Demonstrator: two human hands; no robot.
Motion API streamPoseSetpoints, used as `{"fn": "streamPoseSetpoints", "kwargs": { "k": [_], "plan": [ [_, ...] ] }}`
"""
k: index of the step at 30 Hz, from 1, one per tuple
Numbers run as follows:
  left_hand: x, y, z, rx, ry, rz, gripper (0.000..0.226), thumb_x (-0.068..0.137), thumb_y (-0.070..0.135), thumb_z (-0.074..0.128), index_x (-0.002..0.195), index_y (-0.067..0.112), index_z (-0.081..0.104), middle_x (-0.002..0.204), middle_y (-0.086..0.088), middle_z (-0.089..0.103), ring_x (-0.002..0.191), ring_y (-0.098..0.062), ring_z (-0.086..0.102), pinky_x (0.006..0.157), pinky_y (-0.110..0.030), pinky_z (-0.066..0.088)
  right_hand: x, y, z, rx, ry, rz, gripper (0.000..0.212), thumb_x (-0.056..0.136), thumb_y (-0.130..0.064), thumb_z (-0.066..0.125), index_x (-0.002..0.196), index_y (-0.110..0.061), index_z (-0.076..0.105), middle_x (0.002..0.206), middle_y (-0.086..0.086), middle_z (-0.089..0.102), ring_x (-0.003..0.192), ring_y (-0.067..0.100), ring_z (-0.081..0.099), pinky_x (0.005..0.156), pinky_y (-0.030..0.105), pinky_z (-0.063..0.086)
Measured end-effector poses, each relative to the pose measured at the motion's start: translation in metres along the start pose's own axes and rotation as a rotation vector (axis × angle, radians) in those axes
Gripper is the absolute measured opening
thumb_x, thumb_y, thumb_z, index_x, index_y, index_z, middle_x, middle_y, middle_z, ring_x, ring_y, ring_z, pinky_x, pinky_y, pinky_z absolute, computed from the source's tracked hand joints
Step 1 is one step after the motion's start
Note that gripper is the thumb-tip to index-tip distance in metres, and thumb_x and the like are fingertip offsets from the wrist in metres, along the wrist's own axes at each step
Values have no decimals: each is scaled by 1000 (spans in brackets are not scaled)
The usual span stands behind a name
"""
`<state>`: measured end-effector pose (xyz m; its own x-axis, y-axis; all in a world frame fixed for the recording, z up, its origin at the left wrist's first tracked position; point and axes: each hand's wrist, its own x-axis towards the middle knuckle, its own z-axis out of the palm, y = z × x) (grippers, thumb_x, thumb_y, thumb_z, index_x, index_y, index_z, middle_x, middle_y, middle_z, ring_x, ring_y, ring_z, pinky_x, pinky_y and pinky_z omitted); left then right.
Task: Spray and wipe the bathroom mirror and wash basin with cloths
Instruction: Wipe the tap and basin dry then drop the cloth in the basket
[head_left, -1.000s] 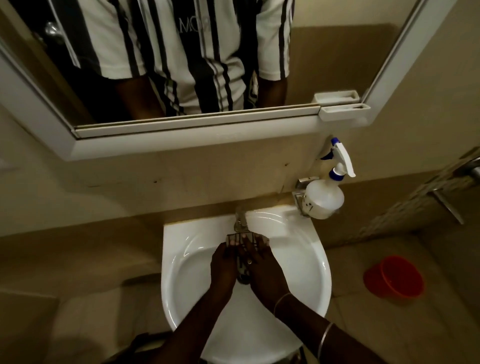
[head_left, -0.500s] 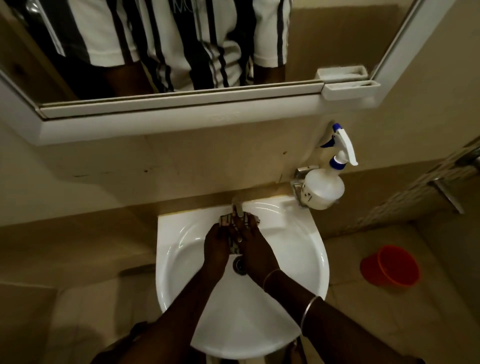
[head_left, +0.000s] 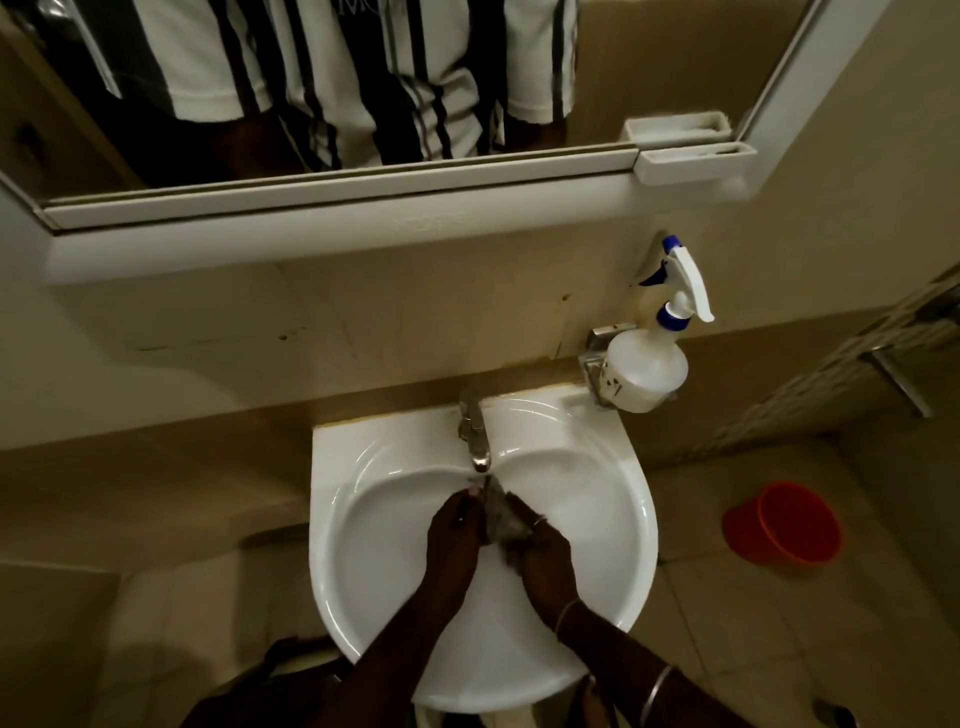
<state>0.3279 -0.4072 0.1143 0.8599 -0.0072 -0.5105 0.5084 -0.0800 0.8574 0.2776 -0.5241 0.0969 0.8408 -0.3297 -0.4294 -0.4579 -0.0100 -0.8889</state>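
Two hands, the left hand (head_left: 452, 530) and the right hand (head_left: 543, 556), squeeze a bunched cloth (head_left: 501, 519) under the tap (head_left: 475, 431), over the wash basin (head_left: 363, 519). The cloth seems wet, soft and limp; it is best gripped by the whole bunch.

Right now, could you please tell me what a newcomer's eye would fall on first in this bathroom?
First, the left hand and the right hand gripping a grey cloth together over the white wash basin, just below the tap. Next, the red bucket on the floor to the basin's right, the one bright colour. Then the white spray bottle with blue trim, on a metal bracket at the basin's back right corner.
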Motion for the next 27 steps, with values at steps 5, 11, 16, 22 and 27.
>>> {"fn": "streamPoseSetpoints", "kwargs": {
  "k": [5,11,16,22,27],
  "plan": [
    [18,37,-2,-170,165,55,20,102,3,54,108,15,69,102,-10,73,94,-26,68,85,-35,54,17,-37,2,543,252,246,20,103,-12,54,113,-4,70,106,21,74,97,40,71,88,51,59],
    [46,86,0,-216,117,66,22,109,22,48,103,25,69,108,4,72,104,-13,66,96,-31,48,43,-103,25,321,-29,46,13,103,-20,55,111,-15,65,83,9,64,63,20,53,49,21,42],
    [59,97,-1,-282,88,-7,25,109,25,45,108,19,70,117,-4,71,115,-20,64,103,-34,46,72,-125,42,265,-107,109,30,110,-35,41,103,-26,69,101,2,72,102,26,67,88,36,55],
    [62,90,-3,-301,96,-57,34,110,33,42,125,13,66,135,-11,65,122,-23,60,102,-33,42,94,-131,44,350,-154,159,31,109,-36,41,101,-26,70,101,0,73,106,23,66,105,38,47],
    [55,87,-3,-266,87,-81,47,112,35,37,143,5,56,145,-14,59,135,-29,55,108,-34,41,73,-111,40,294,-96,144,34,109,-40,42,112,-22,70,110,6,75,105,25,70,86,33,56]
  ]
}}
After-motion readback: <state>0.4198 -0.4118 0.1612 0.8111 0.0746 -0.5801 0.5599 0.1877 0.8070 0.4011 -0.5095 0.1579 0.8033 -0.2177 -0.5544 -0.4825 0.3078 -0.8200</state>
